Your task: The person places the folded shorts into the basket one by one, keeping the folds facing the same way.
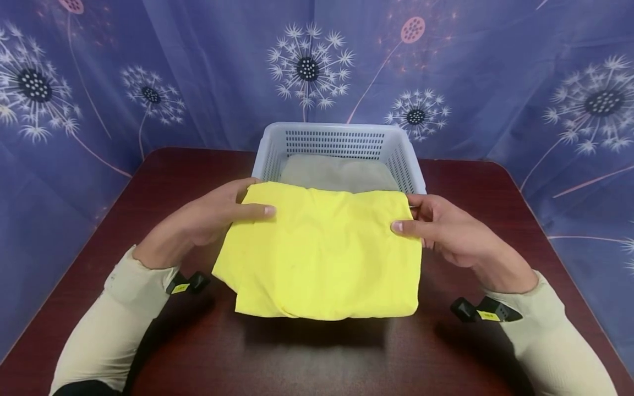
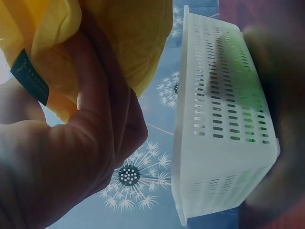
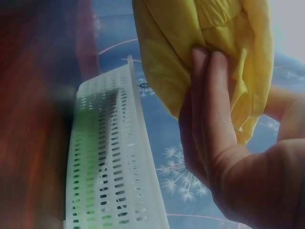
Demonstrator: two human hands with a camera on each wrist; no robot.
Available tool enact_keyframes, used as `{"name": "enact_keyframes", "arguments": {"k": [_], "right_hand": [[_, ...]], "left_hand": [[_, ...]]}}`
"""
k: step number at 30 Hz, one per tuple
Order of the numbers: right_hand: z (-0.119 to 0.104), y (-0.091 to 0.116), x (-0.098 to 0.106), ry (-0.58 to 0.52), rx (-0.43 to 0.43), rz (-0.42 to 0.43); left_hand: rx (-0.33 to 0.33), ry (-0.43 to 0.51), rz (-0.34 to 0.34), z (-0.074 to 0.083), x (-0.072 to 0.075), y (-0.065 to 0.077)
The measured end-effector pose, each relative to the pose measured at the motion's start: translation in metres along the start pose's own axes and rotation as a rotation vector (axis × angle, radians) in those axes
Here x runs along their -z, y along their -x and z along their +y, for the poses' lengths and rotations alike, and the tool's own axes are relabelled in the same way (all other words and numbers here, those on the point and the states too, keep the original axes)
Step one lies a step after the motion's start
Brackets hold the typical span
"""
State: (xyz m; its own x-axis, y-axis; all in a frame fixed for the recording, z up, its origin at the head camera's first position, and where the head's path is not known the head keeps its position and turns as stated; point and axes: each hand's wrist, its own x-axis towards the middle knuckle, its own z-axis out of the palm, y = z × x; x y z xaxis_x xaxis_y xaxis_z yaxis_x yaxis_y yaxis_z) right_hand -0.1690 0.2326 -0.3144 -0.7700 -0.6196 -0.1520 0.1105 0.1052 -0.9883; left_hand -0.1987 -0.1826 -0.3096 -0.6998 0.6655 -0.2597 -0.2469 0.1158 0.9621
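A folded yellow cloth garment [image 1: 327, 258] is held up between both hands in front of the basket. My left hand [image 1: 218, 212] grips its upper left edge, thumb on the near face and fingers behind. At the upper right edge, my right hand [image 1: 448, 228] pinches it the same way. In the left wrist view a small dark green label [image 2: 29, 77] shows on the yellow fabric near the thumb. The right wrist view shows gathered fabric [image 3: 219, 14] above the fingertips. Behind the garment stands a white plastic basket [image 1: 337, 129] with slotted walls, its front hidden by the cloth.
Inside the basket lies a folded grey cloth [image 1: 339, 171]. The basket stands on a dark red-brown table [image 1: 198, 341]. A blue curtain [image 1: 223, 66] with dandelion prints hangs behind and at both sides of the table.
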Motion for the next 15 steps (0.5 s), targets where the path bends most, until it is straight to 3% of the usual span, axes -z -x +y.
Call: {"name": "enact_keyframes", "arguments": {"k": [15], "right_hand": [[-0.011,-0.011,0.014,-0.050,0.014,-0.012]], "left_hand": [[-0.041,0.000,0.007,0.011,0.010,-0.013]]}}
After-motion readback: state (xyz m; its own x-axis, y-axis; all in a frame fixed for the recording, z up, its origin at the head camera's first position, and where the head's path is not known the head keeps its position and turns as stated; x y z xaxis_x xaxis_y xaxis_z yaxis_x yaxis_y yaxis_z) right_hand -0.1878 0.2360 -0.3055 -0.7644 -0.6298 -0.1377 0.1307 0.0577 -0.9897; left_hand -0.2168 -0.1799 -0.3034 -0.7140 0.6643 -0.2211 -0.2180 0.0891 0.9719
